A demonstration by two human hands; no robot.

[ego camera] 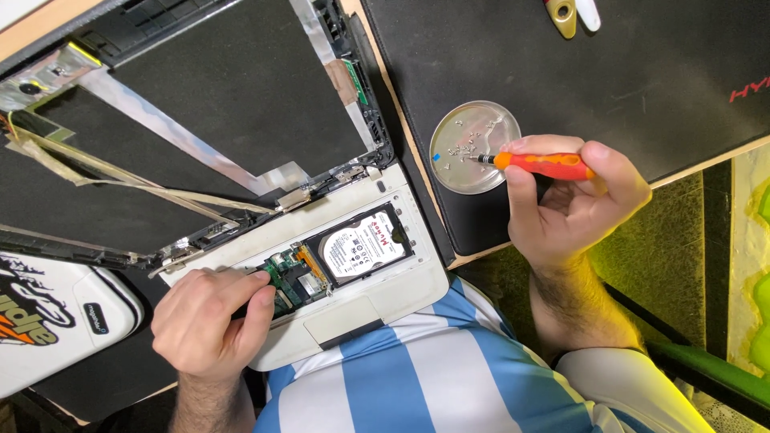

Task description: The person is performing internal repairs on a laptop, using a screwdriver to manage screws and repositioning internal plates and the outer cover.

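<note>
A white laptop base (401, 281) lies opened up in front of me, showing a hard drive (365, 244) with a white label and a green circuit board (290, 281) beside it. My left hand (210, 321) rests on the base, fingertips touching the circuit board. My right hand (565, 200) grips an orange-handled screwdriver (541, 165), its tip over a round metal lid (473, 147) that holds several small screws.
The laptop's stripped screen back (233, 96) with silver foil strips and tape lies open at upper left. A black desk mat (609, 80) covers the wooden desk. A white case (56, 321) with a sticker sits at left. A gold and a white tool tip (571, 14) show at the top.
</note>
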